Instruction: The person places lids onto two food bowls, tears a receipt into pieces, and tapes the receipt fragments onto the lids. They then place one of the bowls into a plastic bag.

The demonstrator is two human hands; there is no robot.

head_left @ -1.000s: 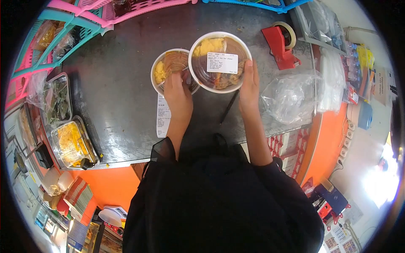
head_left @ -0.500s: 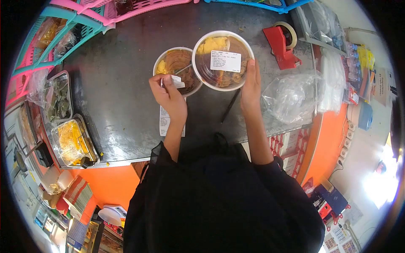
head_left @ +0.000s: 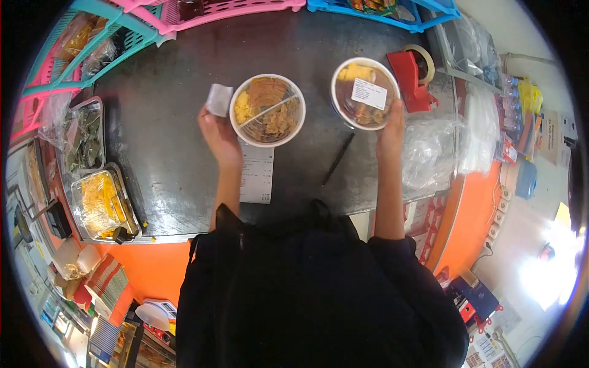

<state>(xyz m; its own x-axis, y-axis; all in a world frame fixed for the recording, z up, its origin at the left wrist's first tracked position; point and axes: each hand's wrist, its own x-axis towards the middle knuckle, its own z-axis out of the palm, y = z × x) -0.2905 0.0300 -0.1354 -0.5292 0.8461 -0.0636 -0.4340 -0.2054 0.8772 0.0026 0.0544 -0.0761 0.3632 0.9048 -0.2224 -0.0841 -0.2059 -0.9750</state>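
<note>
My right hand [head_left: 391, 129] grips the side of a round food bowl [head_left: 350, 101] with a clear lid. A printed white label [head_left: 369, 94] is stuck on that lid, and yellow and brown food shows through. To the left, a second lidded bowl [head_left: 268, 110] rests on the metal table, its food split by a pale divider and its lid without a label. Beside its left rim, my left hand [head_left: 219, 136] is closed on a small white label [head_left: 219, 100]. Partly under this bowl lies a printed receipt [head_left: 256, 175].
A black pen [head_left: 338, 159] lies between my forearms. Rightward are a red tape dispenser [head_left: 408, 80] and clear plastic bags [head_left: 429, 150]. Covered trays of yellow food [head_left: 101, 205] and dark leaves [head_left: 84, 138] sit at left. Pink and blue baskets [head_left: 383, 19] line the back.
My right hand has carried the labelled bowl to the right, away from the second bowl, which now shows fully. My left hand has moved left with the small white label.
</note>
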